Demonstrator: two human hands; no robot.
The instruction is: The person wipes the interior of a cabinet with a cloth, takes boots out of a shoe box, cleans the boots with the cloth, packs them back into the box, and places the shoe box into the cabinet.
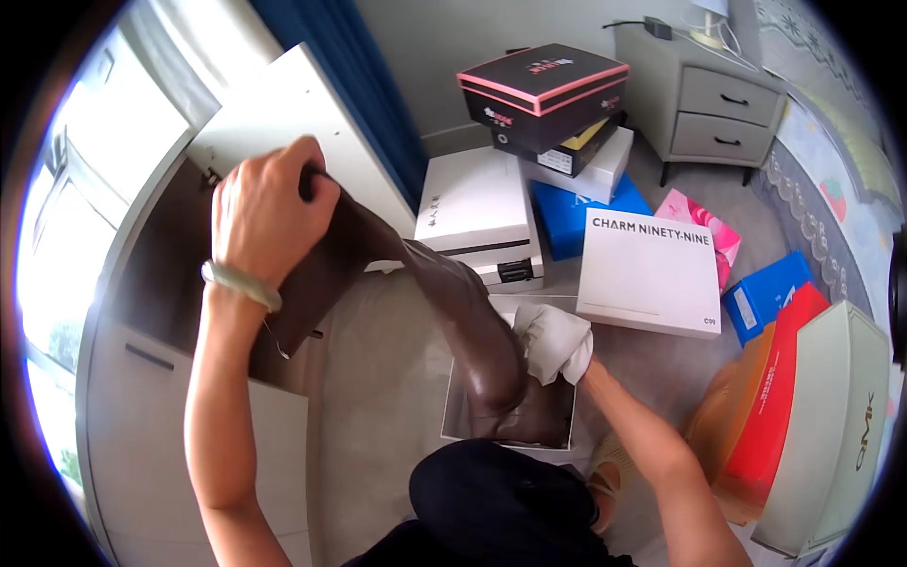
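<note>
A tall dark brown boot [452, 307] slants across the middle, its foot hanging over an open shoebox [454, 411]. Up at the left, my left hand [269, 203] grips the top of its shaft, fingers curled round the brown material. A crumpled white cloth [553, 342] touches the boot near the foot. My right hand [586, 367] is closed on this cloth, with most of its fingers hidden by it. More brown material [539, 420] lies inside the shoebox; I cannot tell whether it is a second boot.
An open cabinet [161, 364] stands at left. Stacked shoeboxes [543, 90] rise at the back, with a white box [650, 269] in front. A red box [777, 397] and a pale green box [831, 425] stand at right. Behind is a grey nightstand [723, 113].
</note>
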